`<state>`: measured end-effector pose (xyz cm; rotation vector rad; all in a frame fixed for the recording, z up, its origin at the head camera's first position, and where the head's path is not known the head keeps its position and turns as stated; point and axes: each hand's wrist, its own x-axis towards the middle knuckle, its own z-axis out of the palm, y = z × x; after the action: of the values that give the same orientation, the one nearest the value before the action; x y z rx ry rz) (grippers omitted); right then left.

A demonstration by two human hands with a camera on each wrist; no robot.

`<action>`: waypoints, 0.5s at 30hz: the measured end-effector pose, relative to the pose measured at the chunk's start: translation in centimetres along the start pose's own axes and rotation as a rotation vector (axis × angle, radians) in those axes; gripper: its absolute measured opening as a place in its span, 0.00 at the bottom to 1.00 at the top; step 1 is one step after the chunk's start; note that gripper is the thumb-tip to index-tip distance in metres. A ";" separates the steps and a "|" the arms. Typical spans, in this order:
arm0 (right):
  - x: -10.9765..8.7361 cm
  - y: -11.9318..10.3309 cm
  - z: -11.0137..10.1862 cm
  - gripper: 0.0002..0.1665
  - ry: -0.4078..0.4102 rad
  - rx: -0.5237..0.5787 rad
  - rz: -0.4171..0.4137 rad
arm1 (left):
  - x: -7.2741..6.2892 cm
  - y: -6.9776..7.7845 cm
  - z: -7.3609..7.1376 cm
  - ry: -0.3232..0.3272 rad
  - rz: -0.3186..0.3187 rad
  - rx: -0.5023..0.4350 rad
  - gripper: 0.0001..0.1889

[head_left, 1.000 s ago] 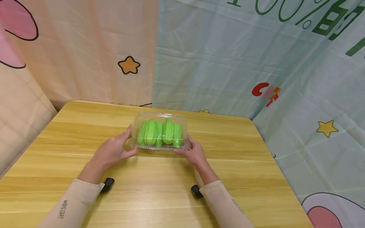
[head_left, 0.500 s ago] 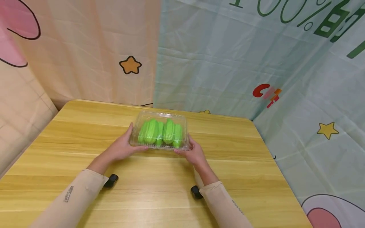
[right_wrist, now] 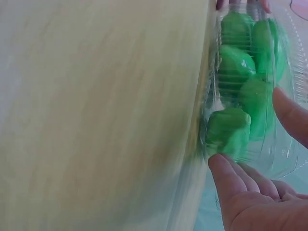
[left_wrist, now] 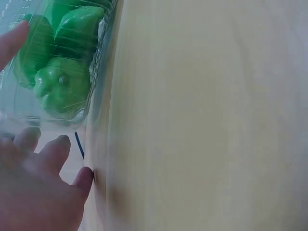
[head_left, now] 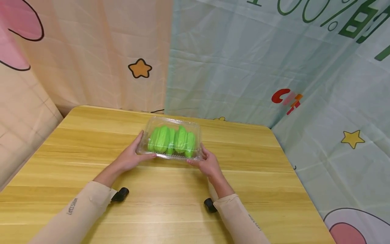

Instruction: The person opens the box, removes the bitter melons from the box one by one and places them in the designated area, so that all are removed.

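A clear hinged plastic box (head_left: 170, 157) is held level with the far part of the table. Several green, ribbed, lobed vegetables or fruits (head_left: 162, 139) lie side by side inside it; their exact kind is unclear. My left hand (head_left: 128, 158) grips the box's left end, thumb along the near edge and fingers at the side. At the other end my right hand (head_left: 210, 165) holds the near right corner between thumb and fingers. The left wrist view shows one lobed green end (left_wrist: 62, 84) through the plastic. Whether the box's underside touches the table cannot be told.
The wooden table (head_left: 170, 203) has its far edge close behind the box. Printed fabric curtains (head_left: 219, 61) hang behind it and at both sides. A black wrist device (head_left: 120, 194) sits under the left sleeve, another (head_left: 210, 205) under the right.
My left hand has moved in against the box's left end, its thumb now along the near edge. The box's left side has shifted slightly away and outward. My right hand stays nearly still.
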<state>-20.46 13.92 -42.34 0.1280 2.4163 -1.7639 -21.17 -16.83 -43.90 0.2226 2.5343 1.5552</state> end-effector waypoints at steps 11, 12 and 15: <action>0.0 -0.3 -0.2 0.56 0.013 0.037 0.017 | -0.7 0.3 0.5 0.057 -0.022 0.023 0.51; 0.0 -0.3 -0.3 0.56 0.013 0.032 0.019 | -0.8 0.4 0.5 0.063 -0.026 0.027 0.49; -0.1 -0.4 -0.4 0.51 0.002 0.034 0.020 | -0.9 0.5 0.4 0.077 -0.029 0.018 0.47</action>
<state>-20.49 14.14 -41.79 0.1572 2.3792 -1.7972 -20.18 -16.42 -43.55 0.1292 2.5988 1.5596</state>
